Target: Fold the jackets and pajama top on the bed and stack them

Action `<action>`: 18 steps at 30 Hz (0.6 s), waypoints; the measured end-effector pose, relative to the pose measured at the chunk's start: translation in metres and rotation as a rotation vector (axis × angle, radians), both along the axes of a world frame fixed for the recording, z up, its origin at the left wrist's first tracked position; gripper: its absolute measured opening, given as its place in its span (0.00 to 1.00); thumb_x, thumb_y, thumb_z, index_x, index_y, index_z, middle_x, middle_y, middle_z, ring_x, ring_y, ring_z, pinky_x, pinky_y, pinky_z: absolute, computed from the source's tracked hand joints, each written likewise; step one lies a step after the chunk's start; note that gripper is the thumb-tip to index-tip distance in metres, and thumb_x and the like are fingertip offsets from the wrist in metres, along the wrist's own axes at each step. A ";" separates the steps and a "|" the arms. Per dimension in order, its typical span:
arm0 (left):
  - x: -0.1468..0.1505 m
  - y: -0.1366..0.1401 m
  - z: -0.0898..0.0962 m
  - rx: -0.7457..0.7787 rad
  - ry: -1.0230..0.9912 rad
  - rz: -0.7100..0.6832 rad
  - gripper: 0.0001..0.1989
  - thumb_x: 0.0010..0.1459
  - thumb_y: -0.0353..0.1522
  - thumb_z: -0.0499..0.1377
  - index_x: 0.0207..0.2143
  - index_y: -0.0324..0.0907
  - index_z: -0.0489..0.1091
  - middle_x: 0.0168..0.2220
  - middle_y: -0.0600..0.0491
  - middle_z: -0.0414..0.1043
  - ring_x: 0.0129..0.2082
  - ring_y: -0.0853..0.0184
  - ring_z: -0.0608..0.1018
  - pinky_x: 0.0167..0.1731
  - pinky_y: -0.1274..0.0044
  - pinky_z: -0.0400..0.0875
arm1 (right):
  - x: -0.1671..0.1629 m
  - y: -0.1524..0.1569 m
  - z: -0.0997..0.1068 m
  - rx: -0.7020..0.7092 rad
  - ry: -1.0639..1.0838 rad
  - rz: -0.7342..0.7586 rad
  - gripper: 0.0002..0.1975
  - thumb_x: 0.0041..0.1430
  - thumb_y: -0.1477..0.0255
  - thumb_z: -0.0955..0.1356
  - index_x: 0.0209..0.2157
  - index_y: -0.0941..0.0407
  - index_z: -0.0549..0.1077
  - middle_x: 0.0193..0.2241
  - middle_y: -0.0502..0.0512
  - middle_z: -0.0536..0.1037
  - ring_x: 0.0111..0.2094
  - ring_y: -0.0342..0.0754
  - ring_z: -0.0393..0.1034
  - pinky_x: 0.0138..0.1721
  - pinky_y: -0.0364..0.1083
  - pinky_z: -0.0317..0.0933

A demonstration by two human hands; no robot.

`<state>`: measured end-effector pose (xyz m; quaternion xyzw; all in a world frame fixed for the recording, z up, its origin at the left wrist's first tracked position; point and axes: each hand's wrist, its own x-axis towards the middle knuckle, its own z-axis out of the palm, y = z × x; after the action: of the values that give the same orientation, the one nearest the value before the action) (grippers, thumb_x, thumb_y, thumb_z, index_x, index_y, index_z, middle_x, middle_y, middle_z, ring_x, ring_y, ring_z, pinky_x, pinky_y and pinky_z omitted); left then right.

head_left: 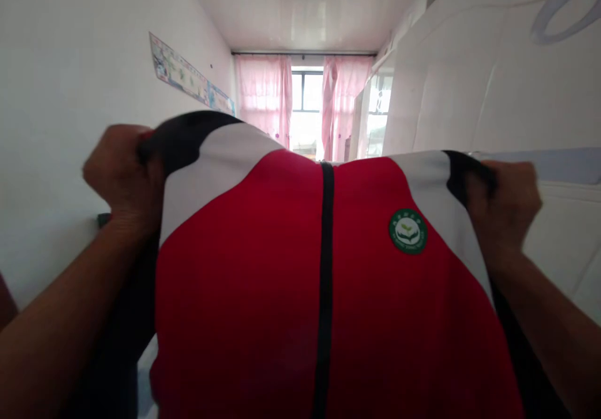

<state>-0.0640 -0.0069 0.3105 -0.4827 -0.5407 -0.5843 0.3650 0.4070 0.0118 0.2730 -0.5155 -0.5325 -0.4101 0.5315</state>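
Observation:
A red, white and black zip-up jacket (244, 268) hangs stretched out between my hands, its front facing me. A black zipper (325, 268) runs down the middle, and a round green-and-white badge (408, 231) sits on the right side of the chest. My left hand (126, 171) is closed on the black cloth at the left shoulder. At the other shoulder, my right hand (507, 203) grips the black part in the same way. Both hands are a little blurred. The jacket's lower part runs out of view at the bottom.
Pink curtains (263, 93) frame a bright window (307, 99) at the far end. On the left wall (70, 49) hangs a picture strip (181, 71). Tall white panels (451, 87) line the right side, with a pale ring (544, 31) at the upper right.

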 end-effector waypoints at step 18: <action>0.019 0.058 -0.307 -1.147 0.020 -0.470 0.18 0.55 0.37 0.51 0.47 0.43 0.69 0.50 0.48 0.68 0.48 0.61 0.73 0.49 0.72 0.67 | 0.001 0.087 -0.268 -0.961 0.020 0.411 0.17 0.58 0.65 0.59 0.47 0.54 0.67 0.47 0.58 0.71 0.48 0.50 0.68 0.48 0.49 0.63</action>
<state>-0.0451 0.0512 0.0038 -0.7137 -0.6445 -0.2606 -0.0859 0.4079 0.0985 0.0053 -0.5899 -0.7458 -0.0016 0.3095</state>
